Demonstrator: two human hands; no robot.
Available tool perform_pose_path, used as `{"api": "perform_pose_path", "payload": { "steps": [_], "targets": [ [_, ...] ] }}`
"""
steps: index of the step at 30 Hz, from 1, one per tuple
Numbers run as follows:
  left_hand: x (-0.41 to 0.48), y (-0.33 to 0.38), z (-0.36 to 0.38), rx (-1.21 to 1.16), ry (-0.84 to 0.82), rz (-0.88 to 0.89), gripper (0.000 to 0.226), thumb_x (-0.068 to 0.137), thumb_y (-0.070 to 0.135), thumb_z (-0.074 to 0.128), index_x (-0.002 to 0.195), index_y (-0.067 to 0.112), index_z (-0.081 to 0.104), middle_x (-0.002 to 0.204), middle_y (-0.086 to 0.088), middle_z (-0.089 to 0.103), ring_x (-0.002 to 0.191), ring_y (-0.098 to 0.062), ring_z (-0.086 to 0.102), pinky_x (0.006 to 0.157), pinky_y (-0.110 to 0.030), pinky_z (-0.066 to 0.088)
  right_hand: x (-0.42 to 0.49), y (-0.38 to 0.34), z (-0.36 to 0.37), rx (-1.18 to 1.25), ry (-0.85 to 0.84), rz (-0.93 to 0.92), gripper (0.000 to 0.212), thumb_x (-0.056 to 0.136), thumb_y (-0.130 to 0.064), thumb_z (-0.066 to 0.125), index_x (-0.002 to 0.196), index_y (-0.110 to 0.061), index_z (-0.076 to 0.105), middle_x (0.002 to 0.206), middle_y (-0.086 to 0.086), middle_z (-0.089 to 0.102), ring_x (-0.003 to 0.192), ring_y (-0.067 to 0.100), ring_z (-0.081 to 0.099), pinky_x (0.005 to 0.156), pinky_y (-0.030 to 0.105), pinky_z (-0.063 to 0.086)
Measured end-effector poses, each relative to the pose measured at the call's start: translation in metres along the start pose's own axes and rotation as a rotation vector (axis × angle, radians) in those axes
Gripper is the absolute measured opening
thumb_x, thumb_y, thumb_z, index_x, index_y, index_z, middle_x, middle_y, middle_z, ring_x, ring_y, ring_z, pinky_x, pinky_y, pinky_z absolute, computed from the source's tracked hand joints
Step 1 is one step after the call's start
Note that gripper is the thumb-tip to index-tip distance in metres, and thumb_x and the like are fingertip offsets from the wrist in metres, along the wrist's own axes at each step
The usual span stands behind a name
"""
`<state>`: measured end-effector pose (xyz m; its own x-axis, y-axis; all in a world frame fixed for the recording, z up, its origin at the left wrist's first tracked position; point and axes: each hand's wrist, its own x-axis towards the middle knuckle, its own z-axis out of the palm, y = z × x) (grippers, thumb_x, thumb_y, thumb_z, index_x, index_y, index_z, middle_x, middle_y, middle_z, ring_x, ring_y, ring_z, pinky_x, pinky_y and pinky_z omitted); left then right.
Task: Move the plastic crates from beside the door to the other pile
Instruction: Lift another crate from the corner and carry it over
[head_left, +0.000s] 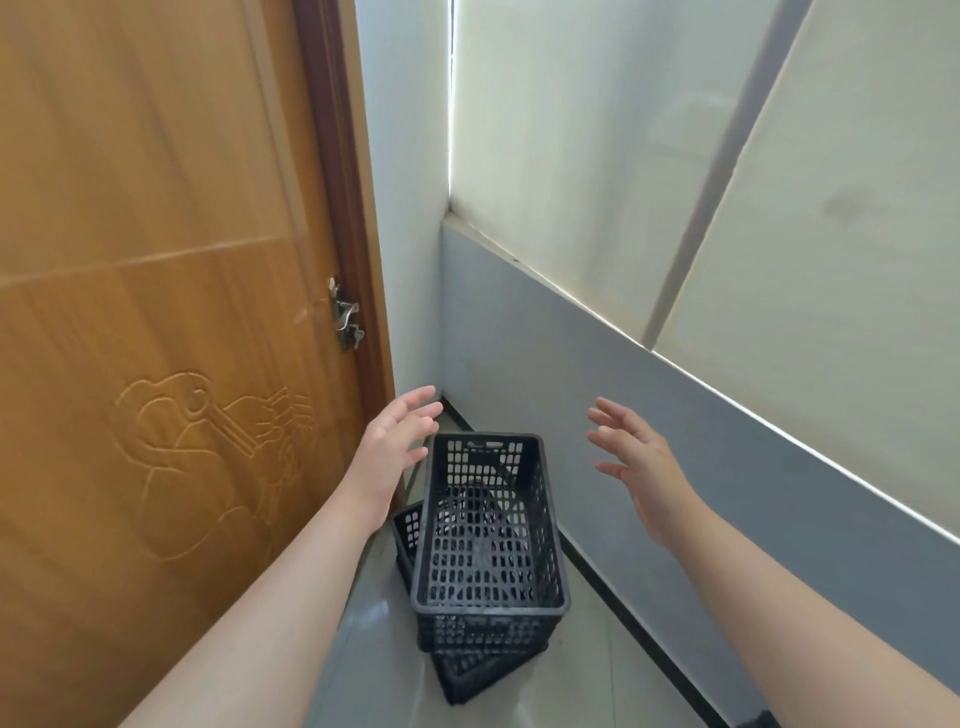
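Both hands (402, 441) (631, 457) clear of crate rim (488, 605).

no readable text, labels, brands, numbers or signs anywhere

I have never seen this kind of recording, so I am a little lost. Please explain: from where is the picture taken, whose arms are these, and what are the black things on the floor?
There is no machine here. A person wears a camera on the head, so you look forward and down along their own bare arms. The left hand and the right hand are open and hold nothing; they reach toward a black plastic crate. It sits on a second crate, turned at an angle beneath it. Both stand on the tiled floor in a corner, beside a wooden door with a metal handle.
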<state>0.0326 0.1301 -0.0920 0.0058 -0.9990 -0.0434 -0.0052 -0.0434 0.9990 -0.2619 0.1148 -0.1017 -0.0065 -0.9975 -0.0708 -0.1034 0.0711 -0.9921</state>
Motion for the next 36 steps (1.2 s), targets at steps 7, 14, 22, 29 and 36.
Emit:
{"api": "perform_pose_path", "payload": {
  "steps": [7, 14, 22, 29, 36],
  "targets": [
    [0.036, -0.011, -0.020, 0.002, 0.051, -0.039, 0.036, 0.088, 0.045, 0.051, 0.123, 0.047, 0.058, 0.137, 0.013, 0.061, 0.128, -0.010, 0.055, 0.096, -0.027, 0.044, 0.045, 0.006, 0.027, -0.022, -0.045, 0.024, 0.061, 0.085, -0.037, 0.059, 0.145, -0.031, 0.055, 0.143, -0.012, 0.061, 0.133, 0.013, 0.057, 0.104, 0.041, 0.050],
    [0.095, -0.026, -0.013, -0.006, 0.136, -0.100, 0.039, 0.086, 0.044, 0.053, 0.124, 0.045, 0.059, 0.133, 0.014, 0.063, 0.127, -0.011, 0.056, 0.086, -0.023, 0.046, 0.114, 0.028, 0.022, -0.008, -0.091, 0.062, 0.060, 0.088, -0.034, 0.059, 0.147, -0.028, 0.053, 0.145, -0.008, 0.059, 0.134, 0.015, 0.056, 0.106, 0.042, 0.049],
    [0.169, -0.065, 0.014, 0.045, 0.262, -0.166, 0.030, 0.097, 0.041, 0.051, 0.127, 0.041, 0.057, 0.138, 0.011, 0.061, 0.132, -0.015, 0.053, 0.101, -0.029, 0.043, 0.201, 0.080, -0.001, 0.025, -0.174, 0.163, 0.047, 0.105, -0.021, 0.053, 0.151, -0.030, 0.049, 0.150, -0.011, 0.055, 0.136, 0.010, 0.052, 0.110, 0.042, 0.047],
    [0.208, -0.142, 0.016, 0.080, 0.311, -0.307, 0.030, 0.107, 0.028, 0.042, 0.133, 0.036, 0.055, 0.145, 0.007, 0.057, 0.136, -0.016, 0.050, 0.114, -0.038, 0.038, 0.241, 0.148, -0.003, 0.056, -0.116, 0.301, 0.050, 0.106, -0.019, 0.051, 0.154, -0.032, 0.043, 0.151, -0.007, 0.053, 0.137, 0.014, 0.053, 0.111, 0.044, 0.045],
    [0.243, -0.249, -0.007, 0.076, 0.312, -0.470, 0.037, 0.107, 0.024, 0.043, 0.142, 0.028, 0.052, 0.145, 0.003, 0.056, 0.135, -0.016, 0.051, 0.106, -0.031, 0.038, 0.259, 0.246, 0.011, 0.023, -0.005, 0.462, 0.050, 0.107, -0.018, 0.050, 0.155, -0.031, 0.042, 0.154, -0.003, 0.051, 0.138, 0.018, 0.050, 0.109, 0.041, 0.044]
  ]
}}
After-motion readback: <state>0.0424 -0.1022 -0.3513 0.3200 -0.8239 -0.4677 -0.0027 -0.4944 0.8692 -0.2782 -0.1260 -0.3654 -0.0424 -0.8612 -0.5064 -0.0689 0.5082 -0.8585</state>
